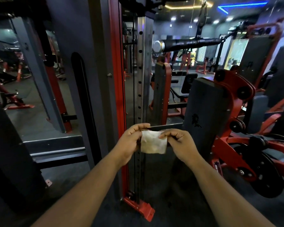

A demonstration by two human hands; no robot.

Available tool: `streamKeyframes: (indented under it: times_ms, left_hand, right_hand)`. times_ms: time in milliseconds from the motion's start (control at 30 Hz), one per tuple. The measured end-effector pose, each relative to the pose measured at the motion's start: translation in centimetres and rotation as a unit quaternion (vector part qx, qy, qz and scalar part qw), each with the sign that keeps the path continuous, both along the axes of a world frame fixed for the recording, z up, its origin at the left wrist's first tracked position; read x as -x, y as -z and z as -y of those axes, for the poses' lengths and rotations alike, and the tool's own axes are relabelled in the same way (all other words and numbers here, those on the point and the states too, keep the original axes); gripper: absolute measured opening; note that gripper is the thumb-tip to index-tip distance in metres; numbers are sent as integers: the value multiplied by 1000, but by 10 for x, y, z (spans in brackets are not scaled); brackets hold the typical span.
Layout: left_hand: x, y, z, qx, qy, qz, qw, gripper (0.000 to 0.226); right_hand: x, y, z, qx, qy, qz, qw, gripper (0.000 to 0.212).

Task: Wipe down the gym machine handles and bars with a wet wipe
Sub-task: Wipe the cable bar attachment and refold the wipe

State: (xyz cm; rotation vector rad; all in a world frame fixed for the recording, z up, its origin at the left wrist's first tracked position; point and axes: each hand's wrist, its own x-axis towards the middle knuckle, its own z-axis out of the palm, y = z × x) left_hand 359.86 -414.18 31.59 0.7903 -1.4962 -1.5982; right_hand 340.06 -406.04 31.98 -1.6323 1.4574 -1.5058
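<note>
A small white wet wipe [152,142], slightly soiled, hangs stretched between both hands at chest height. My left hand [132,141] pinches its left edge and my right hand [180,145] pinches its top right corner. Above and to the right hangs a black-wrapped pull-down bar [190,44] with a chrome end cap, held by a cable attachment. Directly behind the wipe stands the machine's red upright [117,79] and a steel post with adjustment holes [142,79].
A grey padded seat back [205,110] with a red pulley frame [231,95] stands to the right. A grey weight-stack shroud [90,95] is on the left. More red machines fill the room behind. The floor is dark rubber.
</note>
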Motion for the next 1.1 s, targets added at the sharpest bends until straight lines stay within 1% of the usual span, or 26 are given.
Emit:
streamKeyframes:
  times_ms: [67,100,133,200,267,300,333,367,433,467,500,533,600,667,700,800,833,867,933,1033,1100]
  left_hand:
    - [3,-3,4,-66,-26,-36,997,33]
    - [3,-4,5,-79,-26,-34,996,32]
    - [4,-6,7,-77,-18,-14,997,33]
    - [4,-11,10,-32,1,44,999,30]
    - [4,-16,16,26,3,77,997,23]
    - [5,-20,20,50,-7,80,996,21]
    - [5,-23,25,70,-22,82,994,18]
    - [5,-29,29,91,-34,85,992,15]
    - [7,-42,37,131,-44,93,986,12]
    - [8,-49,41,145,-43,97,984,12]
    - [8,-55,43,155,-39,96,982,11]
    - [9,-64,45,164,-34,96,981,11]
    - [11,-78,48,186,-26,102,977,12]
    - [14,-91,51,217,-23,116,969,13]
    - [15,-97,53,234,-19,123,964,14]
    - [24,-109,58,286,-14,150,946,14]
    - [27,-112,58,319,-22,166,933,16]
    - [32,-116,59,363,-35,189,912,20]
    - [44,-123,55,452,-53,237,858,28]
    - [72,-138,43,572,-63,292,764,42]
    - [99,-149,34,636,-77,325,696,48]
  right_hand:
    - [0,-6,6,11,17,-21,1000,33]
    - [-1,-8,9,16,25,-27,999,35]
    - [-2,-11,12,18,30,-28,999,35]
    - [-5,-16,18,22,40,-20,999,34]
    - [-7,-20,24,22,47,2,999,33]
    - [-8,-23,27,19,45,34,998,32]
    - [-9,-24,29,14,34,88,995,32]
    - [-10,-26,31,10,15,162,987,33]
    - [-13,-29,34,-3,-44,318,947,34]
    - [-14,-31,36,-10,-70,368,927,33]
    - [-15,-31,38,-19,-83,391,916,34]
    - [-18,-33,41,-27,-82,389,917,38]
    - [-25,-40,46,-35,-50,320,945,45]
    - [-31,-48,50,-14,-9,241,970,37]
    - [-32,-52,52,4,5,230,973,32]
    - [-23,-62,56,46,32,269,962,23]
    - [-18,-66,56,54,37,282,957,21]
    - [-10,-69,58,63,45,288,954,18]
    - [10,-73,61,80,73,290,951,15]
    - [48,-81,67,116,119,289,943,11]
    - [80,-86,72,149,118,258,947,12]
